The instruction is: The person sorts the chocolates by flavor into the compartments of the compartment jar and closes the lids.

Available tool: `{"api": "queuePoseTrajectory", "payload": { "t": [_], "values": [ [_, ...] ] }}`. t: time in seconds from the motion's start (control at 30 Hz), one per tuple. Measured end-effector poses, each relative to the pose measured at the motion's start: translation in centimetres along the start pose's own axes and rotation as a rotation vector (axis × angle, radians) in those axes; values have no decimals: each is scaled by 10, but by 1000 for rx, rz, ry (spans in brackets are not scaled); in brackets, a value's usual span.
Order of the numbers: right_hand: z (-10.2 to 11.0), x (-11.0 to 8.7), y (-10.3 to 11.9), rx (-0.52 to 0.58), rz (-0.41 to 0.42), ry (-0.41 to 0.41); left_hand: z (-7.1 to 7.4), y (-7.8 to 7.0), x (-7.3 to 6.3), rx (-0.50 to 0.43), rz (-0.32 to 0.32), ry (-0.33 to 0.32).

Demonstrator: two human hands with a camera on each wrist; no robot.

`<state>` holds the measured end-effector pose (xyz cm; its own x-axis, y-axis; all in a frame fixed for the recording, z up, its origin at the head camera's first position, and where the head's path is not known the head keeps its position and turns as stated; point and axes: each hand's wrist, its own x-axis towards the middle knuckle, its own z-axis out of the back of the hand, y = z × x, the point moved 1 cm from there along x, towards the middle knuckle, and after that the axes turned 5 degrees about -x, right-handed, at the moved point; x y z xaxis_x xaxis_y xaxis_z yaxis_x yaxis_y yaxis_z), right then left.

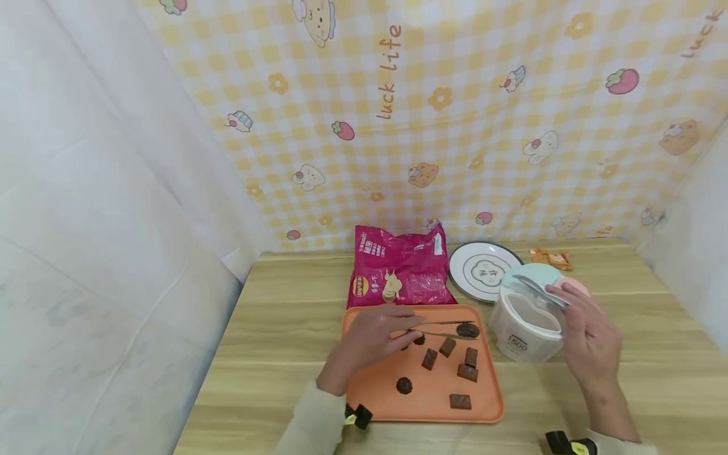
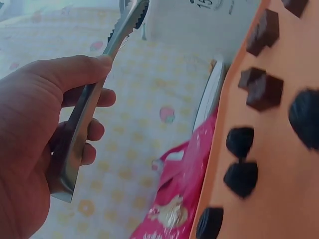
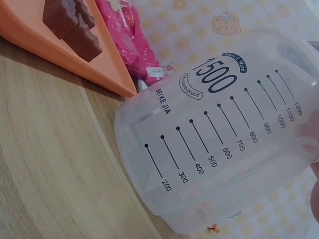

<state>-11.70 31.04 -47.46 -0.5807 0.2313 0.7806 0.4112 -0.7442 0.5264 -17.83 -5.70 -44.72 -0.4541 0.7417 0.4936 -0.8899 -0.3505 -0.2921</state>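
My left hand [image 1: 378, 335] grips metal tongs [image 2: 89, 104], with the thumb on one side and fingers curled round the other. In the head view, a dark round chocolate [image 1: 468, 330] is between the tongs' tips, over the orange tray [image 1: 375, 407]. Brown chocolate blocks [image 1: 460, 401] and ridged round chocolates [image 1: 404, 385] lie on this tray. To its right stands a clear plastic container [image 3: 199, 144] marked 1500, with a green and pink top. My right hand [image 1: 591, 335] pinches the raised lid flap [image 1: 540, 291] above the container's opening.
Behind the tray lies a magenta snack bag [image 1: 400, 262]. A white plate [image 1: 462, 265] with a dark rim is beside the bag, and small orange wrapped packets [image 1: 550, 258] lie at the back right. A yellow checked cloth [image 1: 364, 177] hangs behind the wooden table [image 1: 273, 354].
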Motion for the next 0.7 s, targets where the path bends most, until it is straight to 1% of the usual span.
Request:
{"api": "queuePoseTrajectory", "payload": {
  "t": [0.13, 0.2, 0.33, 0.4, 0.47, 0.57, 0.7],
  "values": [
    [-1, 0, 1, -3, -18, 6, -10, -3, 22, -31, -34, -52],
    [-1, 0, 0, 8, -14, 4, -15, -6, 32, -61, -51, -64],
    [-1, -1, -1, 26, 2, -2, -20, -11, 50, -86, -79, -55],
    [-2, -1, -1, 27, 7, -6, -23, -12, 58, -81, -96, -45],
    [-2, -1, -1, 27, 11, -9, -25, -12, 66, -78, -109, -50],
    [-2, -2, 0, 27, 13, -16, -29, -11, 75, -91, -121, -64],
    [-3, 0, 4, 42, 21, -31, -34, -8, 85, -124, -136, -55]
  ]
}}
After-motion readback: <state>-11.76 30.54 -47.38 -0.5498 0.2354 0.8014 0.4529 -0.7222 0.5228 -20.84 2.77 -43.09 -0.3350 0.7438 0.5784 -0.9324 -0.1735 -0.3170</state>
